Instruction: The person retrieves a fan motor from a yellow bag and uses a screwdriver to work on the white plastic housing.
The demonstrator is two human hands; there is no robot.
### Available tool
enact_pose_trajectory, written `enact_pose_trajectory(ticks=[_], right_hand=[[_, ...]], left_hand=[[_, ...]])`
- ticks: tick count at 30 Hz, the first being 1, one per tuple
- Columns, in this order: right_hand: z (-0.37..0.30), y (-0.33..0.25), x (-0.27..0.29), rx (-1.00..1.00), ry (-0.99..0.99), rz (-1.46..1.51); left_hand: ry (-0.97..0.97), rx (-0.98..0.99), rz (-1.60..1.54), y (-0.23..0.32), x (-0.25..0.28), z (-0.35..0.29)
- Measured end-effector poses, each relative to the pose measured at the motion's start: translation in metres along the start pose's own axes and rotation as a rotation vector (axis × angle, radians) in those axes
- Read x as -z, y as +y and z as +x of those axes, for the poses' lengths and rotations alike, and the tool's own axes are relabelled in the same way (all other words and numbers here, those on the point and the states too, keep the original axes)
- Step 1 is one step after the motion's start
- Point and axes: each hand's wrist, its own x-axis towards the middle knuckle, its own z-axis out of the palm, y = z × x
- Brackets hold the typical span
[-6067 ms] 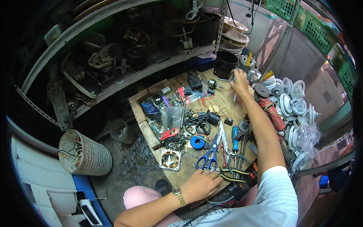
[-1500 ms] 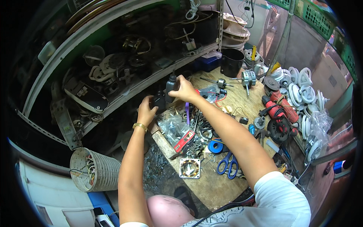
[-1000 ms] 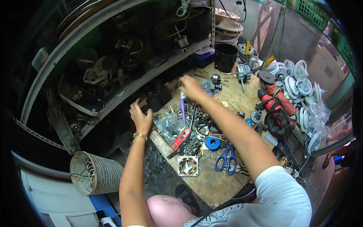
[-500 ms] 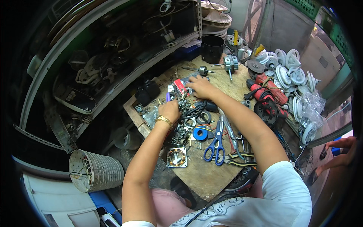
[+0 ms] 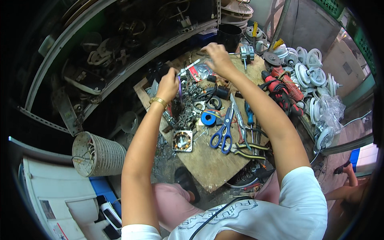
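Observation:
My left hand point(image 5: 169, 85) is closed at the left side of a heap of small metal parts point(image 5: 191, 96). A slim purple piece point(image 5: 180, 87) shows beside its fingers; whatever is inside the grip is hidden. My right hand point(image 5: 219, 61) reaches over the far part of the wooden bench, fingers bent and apart, with nothing visible in them. Just below it lie a red-and-white packet point(image 5: 194, 73) and a clear plastic bag point(image 5: 205, 70). To its right stands a small motor point(image 5: 247, 53) with a shaft.
Blue-handled scissors point(image 5: 226, 130), pliers point(image 5: 244, 151), a blue tape roll point(image 5: 208, 118) and a copper-wound coil point(image 5: 183, 141) lie on the bench point(image 5: 210, 168). Red power tools point(image 5: 290, 91) and white pulley-like wheels point(image 5: 310, 76) crowd the right. A basket point(image 5: 102, 154) stands left. Another person's arm point(image 5: 348, 196) shows at right.
Both hands have moved farther over the bench. The right hand has lifted off the packet and gone beyond it; the left has shifted up and left. The view has shifted slightly.

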Motion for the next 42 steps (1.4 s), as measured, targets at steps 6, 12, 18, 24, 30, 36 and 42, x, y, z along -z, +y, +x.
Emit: enact_pose_trajectory(ticks=[6, 12, 18, 24, 30, 36, 42], right_hand=[[-0.051, -0.039, 0.056, -0.277, 0.08, 0.58], [-0.09, -0.1, 0.082, -0.496, 0.046, 1.17], [-0.128, -0.096, 0.12, -0.662, 0.065, 1.273], [-0.177, -0.111, 0.127, -0.705, -0.201, 0.671], [-0.219, -0.144, 0.129, -0.794, -0.256, 0.828], [-0.272, -0.146, 0.129, -0.838, -0.112, 0.833], [-0.296, -0.133, 0.154, -0.919, -0.055, 0.701]], left_hand=[[0.04, 0.044, -0.609, 0.065, 0.018, -0.015], [-0.372, -0.029, -0.754, 0.156, 0.007, -0.069], [-0.323, -0.049, -0.002, 0.112, 0.053, -0.129], [-0.48, -0.096, 0.444, 0.07, 0.038, -0.195], [-0.417, -0.18, 0.453, 0.056, 0.029, -0.198], [-0.347, -0.185, 0.381, 0.075, 0.045, -0.201], [-0.37, -0.26, 0.255, 0.137, 0.05, -0.215]])
